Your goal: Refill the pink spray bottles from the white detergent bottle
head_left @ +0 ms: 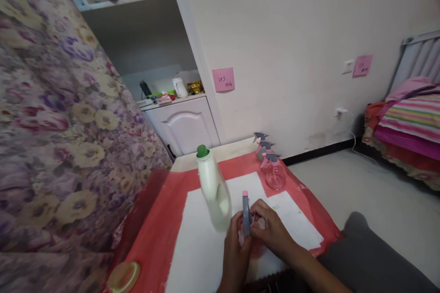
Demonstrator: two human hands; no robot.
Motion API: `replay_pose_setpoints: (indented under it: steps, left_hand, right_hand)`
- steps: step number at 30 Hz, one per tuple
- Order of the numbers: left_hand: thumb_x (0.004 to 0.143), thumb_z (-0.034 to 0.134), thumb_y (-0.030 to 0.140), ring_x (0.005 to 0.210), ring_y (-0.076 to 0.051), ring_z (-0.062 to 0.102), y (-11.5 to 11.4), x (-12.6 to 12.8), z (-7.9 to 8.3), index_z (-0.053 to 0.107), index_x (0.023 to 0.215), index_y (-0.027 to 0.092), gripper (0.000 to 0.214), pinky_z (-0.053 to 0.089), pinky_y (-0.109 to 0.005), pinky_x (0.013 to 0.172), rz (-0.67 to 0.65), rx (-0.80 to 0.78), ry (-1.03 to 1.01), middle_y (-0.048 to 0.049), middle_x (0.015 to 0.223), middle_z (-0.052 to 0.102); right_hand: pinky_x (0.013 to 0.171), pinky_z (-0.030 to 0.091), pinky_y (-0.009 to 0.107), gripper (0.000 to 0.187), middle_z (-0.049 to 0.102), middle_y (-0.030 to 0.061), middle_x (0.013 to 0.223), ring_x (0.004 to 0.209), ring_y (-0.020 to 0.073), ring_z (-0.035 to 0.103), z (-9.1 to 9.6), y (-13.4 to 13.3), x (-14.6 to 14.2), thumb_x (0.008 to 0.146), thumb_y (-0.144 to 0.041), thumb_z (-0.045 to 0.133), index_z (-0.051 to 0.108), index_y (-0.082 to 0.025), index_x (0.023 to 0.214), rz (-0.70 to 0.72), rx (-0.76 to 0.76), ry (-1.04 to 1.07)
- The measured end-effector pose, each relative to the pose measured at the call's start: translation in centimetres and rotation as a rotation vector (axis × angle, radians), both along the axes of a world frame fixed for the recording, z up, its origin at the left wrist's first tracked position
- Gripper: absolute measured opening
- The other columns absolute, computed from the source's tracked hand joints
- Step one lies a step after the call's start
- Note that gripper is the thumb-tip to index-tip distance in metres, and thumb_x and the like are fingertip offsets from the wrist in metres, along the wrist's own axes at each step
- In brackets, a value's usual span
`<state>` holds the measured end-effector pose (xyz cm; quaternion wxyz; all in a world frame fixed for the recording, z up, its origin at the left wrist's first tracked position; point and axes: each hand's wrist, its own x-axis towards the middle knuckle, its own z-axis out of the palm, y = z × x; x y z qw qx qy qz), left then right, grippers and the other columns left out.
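Note:
Both my hands are closed around the neck of a spray bottle (245, 213) near the front of the table. Its grey trigger head with a pink nozzle points away from me, and the clear pink body is partly hidden below my fingers. My left hand (237, 247) grips it from the left side. From the right, my right hand (270, 226) pinches at the collar under the head. Just left of my hands stands a tall pale green jug (215, 192) with a handle and a dark green spout insert in its top.
Several pink spray bottles (276, 176) with grey heads stand in a row at the table's back right. White cloths (195, 233) lie on the red tablecloth (151, 224). A round green-rimmed lid (124, 277) is at front left. A floral curtain (68, 146) hangs at left.

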<state>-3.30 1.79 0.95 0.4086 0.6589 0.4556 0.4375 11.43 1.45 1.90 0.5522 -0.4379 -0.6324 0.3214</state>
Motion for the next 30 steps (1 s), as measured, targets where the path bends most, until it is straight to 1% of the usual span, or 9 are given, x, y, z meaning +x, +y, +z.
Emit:
replay_pose_setpoints:
  steps: [4, 11, 16, 19, 21, 23, 25, 28, 30]
  left_hand:
    - [0.077, 0.066, 0.03, 0.114, -0.029, 0.062, 0.1, 0.0, -0.4, 0.058, 0.119, 0.022, 0.043, 0.047, -0.045, 0.1, 0.034, 0.0, 0.027, -0.0101, 0.123, 0.068]
    - [0.078, 0.063, 0.026, 0.112, -0.027, 0.063, 0.0, 0.1, 0.1, 0.058, 0.118, 0.022, 0.041, 0.048, -0.042, 0.099, 0.016, 0.034, 0.029, -0.0082, 0.121, 0.068]
    - [0.081, 0.062, 0.028, 0.115, -0.026, 0.062, 0.0, -0.1, -0.3, 0.057, 0.12, 0.022, 0.04, 0.046, -0.043, 0.101, 0.005, 0.062, 0.019, -0.0084, 0.123, 0.067]
    - [0.081, 0.062, 0.026, 0.118, -0.026, 0.06, 0.2, -0.3, -0.4, 0.056, 0.123, 0.022, 0.042, 0.044, -0.044, 0.105, -0.024, 0.068, 0.03, -0.0088, 0.126, 0.066]
    - [0.082, 0.061, 0.025, 0.124, -0.027, 0.056, 0.4, -0.5, -0.4, 0.054, 0.128, 0.022, 0.046, 0.042, -0.044, 0.108, -0.058, 0.071, 0.04, -0.0096, 0.133, 0.062]
    - [0.081, 0.062, 0.026, 0.128, -0.027, 0.053, 0.5, -0.7, -0.6, 0.053, 0.131, 0.023, 0.05, 0.04, -0.044, 0.11, -0.095, 0.068, 0.048, -0.0096, 0.138, 0.059]
    - [0.077, 0.068, 0.026, 0.128, -0.028, 0.053, 0.7, -1.0, -0.8, 0.054, 0.13, 0.023, 0.055, 0.04, -0.043, 0.111, -0.122, 0.043, 0.06, -0.0084, 0.137, 0.059]
    - [0.07, 0.075, 0.026, 0.127, -0.029, 0.054, 1.0, -1.5, -1.3, 0.056, 0.128, 0.024, 0.061, 0.04, -0.041, 0.111, -0.147, -0.017, 0.07, -0.0067, 0.134, 0.062]
    - [0.069, 0.076, 0.027, 0.128, -0.029, 0.053, 1.3, -1.9, -1.5, 0.053, 0.131, 0.024, 0.066, 0.039, -0.04, 0.112, -0.183, -0.047, 0.08, -0.0067, 0.136, 0.061]
  right_hand:
    - [0.071, 0.039, 0.028, 0.021, 0.05, -0.0022, 0.081, 0.079, 0.0176, 0.051, -0.4, 0.1, -0.2, 0.064, -0.005, 0.058, 0.059, -0.022, 0.077, -0.034, 0.016, 0.042]
    - [0.073, 0.04, 0.028, 0.018, 0.05, -0.0015, 0.082, 0.081, 0.0181, 0.052, -1.0, 0.0, -0.5, 0.066, -0.007, 0.059, 0.06, -0.021, 0.078, -0.057, 0.044, 0.05]
    - [0.073, 0.041, 0.029, 0.018, 0.049, -0.0015, 0.08, 0.08, 0.0187, 0.052, -0.8, 0.0, -0.9, 0.065, -0.007, 0.057, 0.059, -0.021, 0.076, -0.094, 0.043, 0.055]
    - [0.076, 0.042, 0.031, 0.02, 0.051, -0.0008, 0.081, 0.082, 0.0195, 0.053, -0.8, -0.1, -1.0, 0.065, -0.006, 0.056, 0.06, -0.021, 0.078, -0.098, 0.032, 0.055]
    - [0.082, 0.044, 0.033, 0.027, 0.055, 0.0004, 0.088, 0.089, 0.0208, 0.055, -1.1, -0.3, -0.7, 0.065, -0.006, 0.06, 0.063, -0.021, 0.087, -0.081, 0.004, 0.054]
    - [0.089, 0.045, 0.035, 0.042, 0.057, 0.0021, 0.099, 0.097, 0.0227, 0.056, -1.7, -0.4, -0.2, 0.063, -0.009, 0.069, 0.063, -0.021, 0.103, -0.061, -0.048, 0.04]
    - [0.094, 0.045, 0.037, 0.06, 0.056, 0.0044, 0.109, 0.104, 0.0248, 0.055, -2.5, -0.5, 0.6, 0.059, -0.016, 0.079, 0.059, -0.021, 0.116, -0.042, -0.104, 0.006]
    - [0.097, 0.046, 0.04, 0.07, 0.056, 0.0069, 0.114, 0.109, 0.0273, 0.055, -3.8, -0.7, 1.4, 0.055, -0.024, 0.086, 0.058, -0.021, 0.119, -0.003, -0.178, -0.067]
    - [0.098, 0.046, 0.041, 0.077, 0.056, 0.0085, 0.117, 0.111, 0.0287, 0.055, -4.7, -0.8, 1.5, 0.051, -0.022, 0.088, 0.056, -0.02, 0.122, 0.004, -0.218, -0.121]
